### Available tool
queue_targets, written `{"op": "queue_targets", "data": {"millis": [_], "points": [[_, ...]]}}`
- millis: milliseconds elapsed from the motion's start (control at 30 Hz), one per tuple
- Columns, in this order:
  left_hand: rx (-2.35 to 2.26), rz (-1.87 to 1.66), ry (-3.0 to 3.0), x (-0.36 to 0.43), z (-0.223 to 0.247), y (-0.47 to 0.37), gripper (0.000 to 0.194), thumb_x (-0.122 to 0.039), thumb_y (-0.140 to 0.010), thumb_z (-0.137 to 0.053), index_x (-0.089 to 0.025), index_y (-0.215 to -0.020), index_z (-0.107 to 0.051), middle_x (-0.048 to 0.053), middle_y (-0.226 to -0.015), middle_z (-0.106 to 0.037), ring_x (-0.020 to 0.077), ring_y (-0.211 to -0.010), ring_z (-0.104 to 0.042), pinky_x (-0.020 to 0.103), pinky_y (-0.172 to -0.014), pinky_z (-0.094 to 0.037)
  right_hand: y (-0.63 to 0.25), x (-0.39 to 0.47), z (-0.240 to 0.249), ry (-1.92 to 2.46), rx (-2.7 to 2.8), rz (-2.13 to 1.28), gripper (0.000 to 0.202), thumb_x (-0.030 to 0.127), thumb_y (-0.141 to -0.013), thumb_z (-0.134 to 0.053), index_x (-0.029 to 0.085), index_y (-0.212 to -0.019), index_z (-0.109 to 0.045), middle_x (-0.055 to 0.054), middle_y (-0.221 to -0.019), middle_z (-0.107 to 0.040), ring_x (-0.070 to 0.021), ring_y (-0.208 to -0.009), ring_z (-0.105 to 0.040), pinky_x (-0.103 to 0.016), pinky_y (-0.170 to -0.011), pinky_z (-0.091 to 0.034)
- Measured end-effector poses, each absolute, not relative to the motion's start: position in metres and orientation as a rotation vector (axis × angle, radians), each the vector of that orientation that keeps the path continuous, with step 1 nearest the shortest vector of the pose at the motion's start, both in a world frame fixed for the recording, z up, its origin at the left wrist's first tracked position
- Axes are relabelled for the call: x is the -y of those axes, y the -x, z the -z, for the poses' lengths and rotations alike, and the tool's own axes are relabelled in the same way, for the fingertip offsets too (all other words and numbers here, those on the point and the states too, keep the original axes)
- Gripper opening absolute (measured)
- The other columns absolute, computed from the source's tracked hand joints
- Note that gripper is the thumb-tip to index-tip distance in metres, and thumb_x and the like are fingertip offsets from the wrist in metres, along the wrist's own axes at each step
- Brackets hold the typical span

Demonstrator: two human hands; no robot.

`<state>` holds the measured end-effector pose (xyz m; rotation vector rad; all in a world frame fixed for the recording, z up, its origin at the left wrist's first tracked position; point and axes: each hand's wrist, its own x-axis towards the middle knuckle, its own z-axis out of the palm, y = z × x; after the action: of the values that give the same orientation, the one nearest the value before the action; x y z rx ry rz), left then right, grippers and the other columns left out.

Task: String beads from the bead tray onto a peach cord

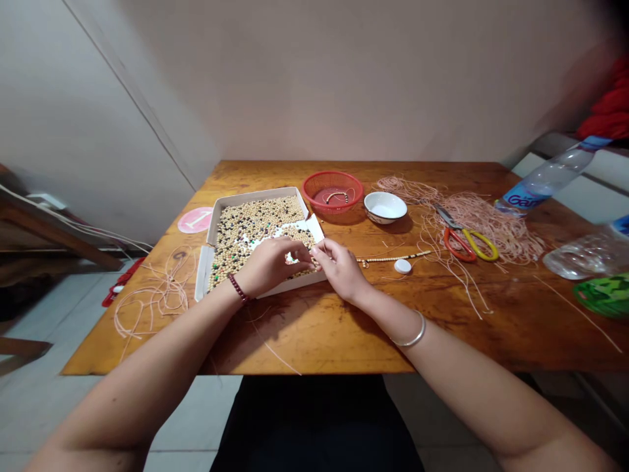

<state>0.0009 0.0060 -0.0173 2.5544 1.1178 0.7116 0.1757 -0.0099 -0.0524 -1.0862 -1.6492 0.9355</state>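
Observation:
My left hand (pixel 275 263) reaches over the near right part of a shallow white box (pixel 260 193) full of small beads (pixel 255 216), mostly cream with black, brown and some green ones. Its thumb and fingertips come together in a pinch. Right beside them, at the box's right edge, my right hand (pixel 341 270) pinches too, its fingertips almost touching the left ones. Whatever is between the fingers is too small to make out. To the right of my right hand, a strand of cream and dark beads (pixel 393 258) lies on the table.
A red plastic basket (pixel 333 176) holding a short beaded strand stands behind, beside a white bowl (pixel 386 206). Rightward are a white cap (pixel 403 266), scissors (pixel 466 239), tangled pink cord (pixel 506 226) and a water bottle (pixel 545 180). Loose cord (pixel 157 295) lies left, near a round pink label (pixel 194 220).

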Motion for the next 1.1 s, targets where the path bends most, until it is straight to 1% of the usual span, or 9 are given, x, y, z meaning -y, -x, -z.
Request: {"op": "queue_targets", "data": {"millis": [133,300,400,500,567,700,833,967,1100], "points": [[-1.046,-0.687,-2.605,-0.006,0.018,0.000,0.014,-0.029,-0.088,-0.055,-0.021,-0.089,-0.066,0.002,-0.082,-0.065,0.0135,-0.074,-0.058,0.025,-0.068,-0.043,-0.178,0.006,0.055,1.142,1.602,-0.946,0.025,0.039,-0.087,-0.045,0.019,-0.076,-0.055,0.000,-0.069,-0.057,-0.0137,-0.065,-0.052,-0.023,-0.062,-0.037],[-1.019,-0.738,-2.660,-0.003,0.019,0.002,0.025,-0.016,-0.091,-0.042,-0.023,-0.099,-0.065,0.004,-0.079,-0.055,0.0144,-0.070,-0.052,0.026,-0.063,-0.041,-0.180,0.004,0.052,1.162,1.624,-0.973,0.031,0.041,-0.086,-0.045,0.019,-0.067,-0.055,0.002,-0.060,-0.054,-0.0139,-0.060,-0.050,-0.024,-0.060,-0.036],[-1.053,-0.780,-2.574,0.000,0.019,0.002,0.016,-0.019,-0.091,-0.045,-0.020,-0.094,-0.061,0.004,-0.086,-0.059,0.0143,-0.077,-0.056,0.025,-0.067,-0.043,-0.178,0.005,0.051,1.125,1.651,-1.040,0.034,0.041,-0.086,-0.044,0.018,-0.063,-0.056,0.001,-0.058,-0.054,-0.0141,-0.058,-0.050,-0.024,-0.058,-0.035],[-1.220,-0.851,-2.438,0.002,0.017,0.000,0.013,-0.023,-0.088,-0.052,-0.021,-0.100,-0.054,0.000,-0.081,-0.062,0.0126,-0.067,-0.056,0.024,-0.061,-0.042,-0.176,0.006,0.050,1.109,1.646,-1.103,0.028,0.040,-0.082,-0.050,0.018,-0.068,-0.060,0.002,-0.058,-0.055,-0.0131,-0.055,-0.049,-0.023,-0.055,-0.034],[-1.263,-0.882,-2.458,0.001,0.013,0.001,0.009,-0.025,-0.087,-0.053,-0.021,-0.095,-0.055,0.001,-0.082,-0.063,0.0142,-0.073,-0.057,0.025,-0.065,-0.043,-0.176,0.004,0.049,1.091,1.627,-1.128,0.027,0.039,-0.081,-0.051,0.017,-0.068,-0.060,0.002,-0.056,-0.054,-0.0121,-0.055,-0.048,-0.022,-0.054,-0.033],[-1.495,-0.849,-2.426,-0.005,0.010,0.012,0.020,-0.037,-0.090,-0.047,-0.021,-0.095,-0.057,0.004,-0.087,-0.065,0.0182,-0.079,-0.059,0.029,-0.068,-0.043,-0.178,0.000,0.043,1.058,1.325,-1.432,0.025,0.037,-0.076,-0.052,0.017,-0.063,-0.053,0.006,-0.049,-0.042,-0.0070,-0.042,-0.032,-0.020,-0.042,-0.022],[-1.566,-0.514,-2.403,-0.011,0.017,0.022,0.031,-0.045,-0.085,-0.052,-0.020,-0.102,-0.061,0.008,-0.093,-0.064,0.0215,-0.081,-0.061,0.030,-0.068,-0.044,-0.182,-0.002,0.040,0.912,1.007,-1.727,0.025,0.042,-0.076,-0.058,0.018,-0.072,-0.052,0.009,-0.051,-0.037,-0.0032,-0.037,-0.014,-0.020,-0.038,-0.006],[-1.338,-0.333,-2.467,-0.008,0.020,0.022,0.031,-0.041,-0.078,-0.060,-0.022,-0.102,-0.065,0.006,-0.097,-0.063,0.0197,-0.081,-0.061,0.027,-0.070,-0.044,-0.188,-0.007,0.044,0.703,0.787,-1.985,0.024,0.038,-0.076,-0.064,0.017,-0.077,-0.052,0.008,-0.057,-0.039,-0.0023,-0.039,-0.013,-0.017,-0.037,-0.007],[-1.320,-0.296,-2.402,-0.004,0.015,0.018,0.022,-0.033,-0.078,-0.058,-0.022,-0.096,-0.066,0.002,-0.085,-0.068,0.0180,-0.074,-0.061,0.025,-0.064,-0.044,-0.191,-0.013,0.048,0.572,0.739,-2.130,0.016,0.031,-0.079,-0.062,0.018,-0.083,-0.053,0.007,-0.059,-0.037,-0.0038,-0.041,-0.015,-0.017,-0.037,-0.012]]}}
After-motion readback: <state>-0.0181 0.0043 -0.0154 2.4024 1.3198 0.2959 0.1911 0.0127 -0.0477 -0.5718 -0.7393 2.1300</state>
